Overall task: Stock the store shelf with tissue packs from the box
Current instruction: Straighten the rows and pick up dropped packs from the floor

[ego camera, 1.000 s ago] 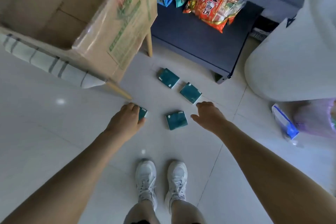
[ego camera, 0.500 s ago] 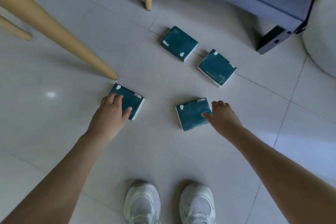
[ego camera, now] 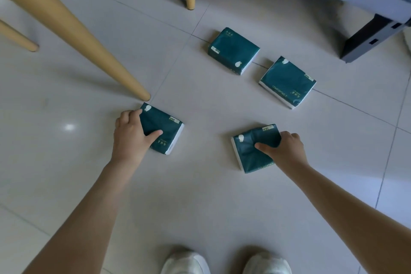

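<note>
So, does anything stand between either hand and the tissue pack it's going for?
Nothing visible does. The left hand grips the left pack on the floor, and the right hand grips the right pack, creasing its wrapper. A wooden leg ends just beside the left pack's far corner, not between hand and pack.

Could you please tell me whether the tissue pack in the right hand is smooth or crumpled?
Crumpled. The right hand grips the pack, and its wrapper puckers into creases where it is pinched.
</note>
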Demonstrator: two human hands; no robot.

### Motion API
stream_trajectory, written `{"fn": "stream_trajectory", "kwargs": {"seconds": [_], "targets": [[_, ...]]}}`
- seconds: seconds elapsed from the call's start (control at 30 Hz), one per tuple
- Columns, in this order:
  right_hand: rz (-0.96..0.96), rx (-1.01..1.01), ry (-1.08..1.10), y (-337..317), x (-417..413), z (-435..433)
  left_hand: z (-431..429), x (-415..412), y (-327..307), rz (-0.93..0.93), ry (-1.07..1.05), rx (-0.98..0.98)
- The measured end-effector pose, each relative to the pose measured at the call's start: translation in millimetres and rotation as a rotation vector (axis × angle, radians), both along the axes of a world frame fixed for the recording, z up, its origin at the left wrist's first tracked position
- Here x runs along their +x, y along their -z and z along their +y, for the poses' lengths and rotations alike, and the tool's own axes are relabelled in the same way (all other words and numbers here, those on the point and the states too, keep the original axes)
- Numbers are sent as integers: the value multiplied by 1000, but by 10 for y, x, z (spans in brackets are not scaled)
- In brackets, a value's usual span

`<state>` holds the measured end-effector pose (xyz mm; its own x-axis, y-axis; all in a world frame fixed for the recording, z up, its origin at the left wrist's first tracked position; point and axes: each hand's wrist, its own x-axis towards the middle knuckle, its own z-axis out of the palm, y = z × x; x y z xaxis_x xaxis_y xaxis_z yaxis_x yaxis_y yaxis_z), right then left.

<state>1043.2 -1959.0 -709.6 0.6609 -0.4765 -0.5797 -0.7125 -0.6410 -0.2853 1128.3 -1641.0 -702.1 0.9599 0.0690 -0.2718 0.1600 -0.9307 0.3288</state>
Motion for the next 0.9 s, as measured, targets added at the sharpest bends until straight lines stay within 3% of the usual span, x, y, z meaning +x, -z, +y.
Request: {"fn": "stream_trajectory", "kwargs": {"seconds": [0.13,0.33,0.53,0.7,0.83,0.9], "targets": [[-12,20,24,18,4,-27,-4,47,5,32,-93,42],[-60,152,127,15,23,-72,77,48,36,160,-209,-167],[-105,256,349,-48,35,-125,-134,-137,7,298,-115,-51],[-197,353,483,-72,18,-126,-324,-209,-57,529,-124,68],[-176,302,531,-37,4,-161,-540,-294,-107,889,-299,-248],[-149,309,539,-12,4,-189,-575,-354,-139,925,-283,-258]]}}
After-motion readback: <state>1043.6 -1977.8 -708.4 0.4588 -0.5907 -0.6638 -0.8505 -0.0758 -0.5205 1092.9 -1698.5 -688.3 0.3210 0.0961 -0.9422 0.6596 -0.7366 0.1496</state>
